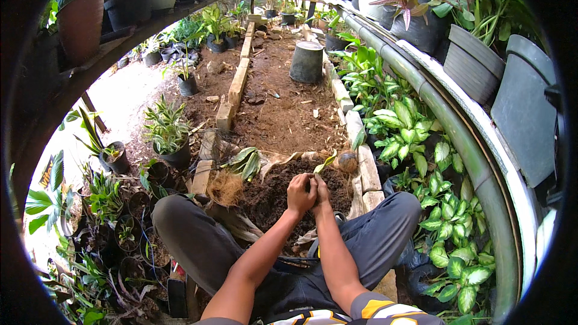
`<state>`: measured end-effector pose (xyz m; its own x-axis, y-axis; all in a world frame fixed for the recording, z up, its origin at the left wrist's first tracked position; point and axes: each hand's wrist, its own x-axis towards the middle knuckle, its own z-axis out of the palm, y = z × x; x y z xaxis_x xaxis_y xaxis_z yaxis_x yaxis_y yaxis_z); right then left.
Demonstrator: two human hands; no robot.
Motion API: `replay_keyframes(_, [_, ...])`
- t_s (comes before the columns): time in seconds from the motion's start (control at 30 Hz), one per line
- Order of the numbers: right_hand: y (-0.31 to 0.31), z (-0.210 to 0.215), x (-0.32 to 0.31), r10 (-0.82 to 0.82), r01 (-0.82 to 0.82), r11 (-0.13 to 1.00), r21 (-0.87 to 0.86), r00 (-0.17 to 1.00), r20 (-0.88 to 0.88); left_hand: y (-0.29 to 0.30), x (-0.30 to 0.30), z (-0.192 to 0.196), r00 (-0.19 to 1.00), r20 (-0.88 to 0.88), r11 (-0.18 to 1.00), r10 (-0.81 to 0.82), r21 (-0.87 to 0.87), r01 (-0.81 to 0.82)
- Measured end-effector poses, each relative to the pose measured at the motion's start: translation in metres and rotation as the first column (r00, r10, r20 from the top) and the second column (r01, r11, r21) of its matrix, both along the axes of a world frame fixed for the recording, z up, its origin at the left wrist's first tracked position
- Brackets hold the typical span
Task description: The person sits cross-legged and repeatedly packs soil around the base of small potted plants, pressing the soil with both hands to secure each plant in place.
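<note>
Knees spread wide, person squatting so both forearms reach straight out over the soil pile [271,195] between the legs. Left hand [300,193] and right hand [322,194] pressed together, fingers curled shut around the base of a small cutting [325,162]; its green-yellow leaf sticks up just beyond the knuckles. Two-handed grip looks like it keeps the stem upright and steady; what else sits inside the fists is hidden. Cutting is held right over the far edge of the pile, so loose dirt drops back on it. Fibre clump [226,188] lies left of the pile, husk ball [347,160] at its far right, both within arm's reach. Upturned grey pot [307,61] stands well apart up the bed, between the two brick rows [233,93]
</note>
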<state>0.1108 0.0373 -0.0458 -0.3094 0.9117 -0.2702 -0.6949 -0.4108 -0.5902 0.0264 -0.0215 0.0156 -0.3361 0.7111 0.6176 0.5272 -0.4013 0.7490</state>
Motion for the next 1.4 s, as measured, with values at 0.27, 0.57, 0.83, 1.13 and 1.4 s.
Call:
replay_keyframes(0.27, [-0.007, -0.005, -0.001, -0.116, 0.142, 0.979, -0.147, 0.979, 0.169, -0.003, 0.0, -0.005, 0.995, 0.002, 0.974, -0.101, -0.205, 0.099])
replay_keyframes(0.57, [0.004, -0.006, 0.021, 0.061, -0.049, 0.99, -0.135, 0.995, 0.081, 0.005, -0.014, -0.007, 0.914, -0.041, 0.887, -0.404, -0.262, 0.38])
replay_keyframes(0.83, [-0.001, -0.012, 0.013, 0.005, 0.024, 0.985, -0.169, 0.985, 0.173, -0.013, -0.013, -0.024, 0.965, -0.016, 0.964, -0.263, -0.056, 0.261])
replay_keyframes(1.13, [-0.012, -0.012, -0.004, -0.014, 0.104, 0.961, -0.255, 0.944, 0.331, -0.025, -0.016, -0.037, 0.986, -0.029, 0.985, -0.167, -0.041, 0.166])
replay_keyframes(1.4, [0.003, -0.033, 0.012, 0.03, 0.013, 0.973, -0.231, 0.982, 0.185, -0.022, -0.019, -0.015, 0.955, -0.215, 0.959, -0.204, -0.24, 0.151])
